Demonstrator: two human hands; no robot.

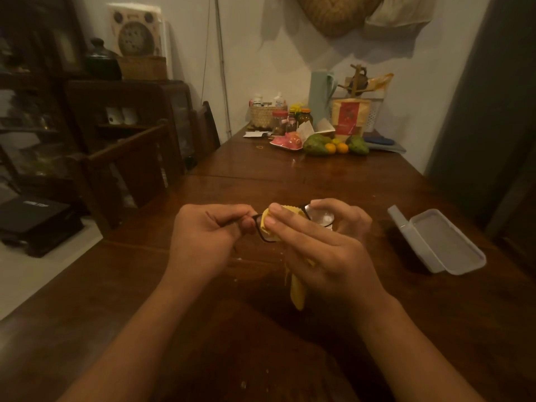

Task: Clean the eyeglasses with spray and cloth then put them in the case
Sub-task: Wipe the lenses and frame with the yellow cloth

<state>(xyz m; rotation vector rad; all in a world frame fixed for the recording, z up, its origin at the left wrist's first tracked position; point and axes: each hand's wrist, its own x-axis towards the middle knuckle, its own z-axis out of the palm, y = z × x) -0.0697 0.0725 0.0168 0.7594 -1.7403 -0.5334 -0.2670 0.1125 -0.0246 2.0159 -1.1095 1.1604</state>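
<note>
Two hands (272, 236) mid-table, open case (443, 242) right.

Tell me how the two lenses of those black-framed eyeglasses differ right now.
On the black-framed eyeglasses, one lens is bare and glinting by the right hand, while the other lens is wrapped in the yellow cloth. The left hand pinches that covered side. Both sit in one frame, held above the table.

Left hand (207, 236) pinched, right hand (322, 245) curled
</note>
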